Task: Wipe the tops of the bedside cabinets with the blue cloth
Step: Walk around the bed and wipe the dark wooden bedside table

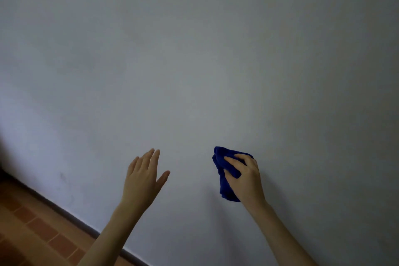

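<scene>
Down at the bottom edge, two bare arms reach up and away from the person. The left arm [112, 229] is on one side and the right arm [280, 229] is on the other, with a wide gap between them.

The left hand [143, 176] is spread flat and holds nothing. Its fingers [154, 157] are straight and close together, and they point up. Its thumb [164, 177] sticks out to the side, toward the other hand. The back of this hand faces the camera.

The right hand [246, 177] grips the blue cloth [225, 190]. Its fingers [232, 165] curl over the front of the cloth and squeeze it into a bunch. One part of the cloth pokes out above the fingers. Another part hangs down below the hand. The cloth is dark blue and looks soft and thick. I cannot tell if it touches anything behind it.

Past the arms, low on the left, is a floor [32, 233] of red-brown tiles. A dark strip [64, 211] runs along the edge of the floor, slanting across the corner of the view.

Behind it all stands a plain pale wall [194, 49]. It fills most of the view. It has a small faint mark [62, 176] low down on the left.
</scene>
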